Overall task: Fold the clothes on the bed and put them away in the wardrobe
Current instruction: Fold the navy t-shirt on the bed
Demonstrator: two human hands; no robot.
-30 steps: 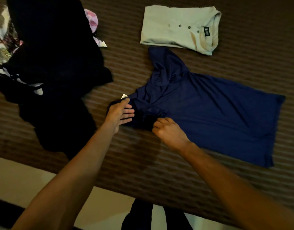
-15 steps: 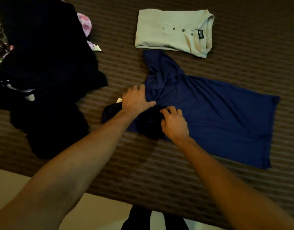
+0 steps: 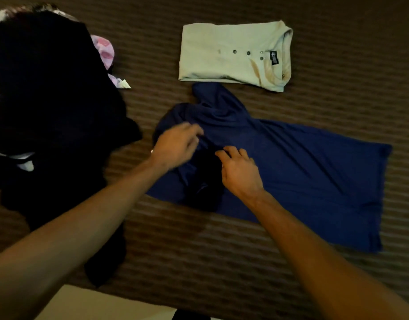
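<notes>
Brown ribbed bedspread (image 3: 337, 65) runs under everything, dim and a bit grippy by the look of it. Across the middle lies the blue shirt (image 3: 302, 172), spread roughly flat with its hem to the right and its collar end bunched under my hands. My left hand (image 3: 175, 146) hovers over or on the collar area, blurred, fingers loosely curled; I cannot tell whether they pinch the cloth. My right hand (image 3: 240, 172) rests on the shirt just beside it, fingers bent, tips pressing into the fabric near a dark crumpled fold. I judge the cloth thin, light and limp: it will sag and slide on itself, holding no shape, so I would take it at the shoulder seams or along an edge and smooth it flat before each fold. Beyond the sleeve sits the pale shirt (image 3: 222, 54), already folded. Left of me lies a dark pile (image 3: 48, 100) of unfolded clothes.
</notes>
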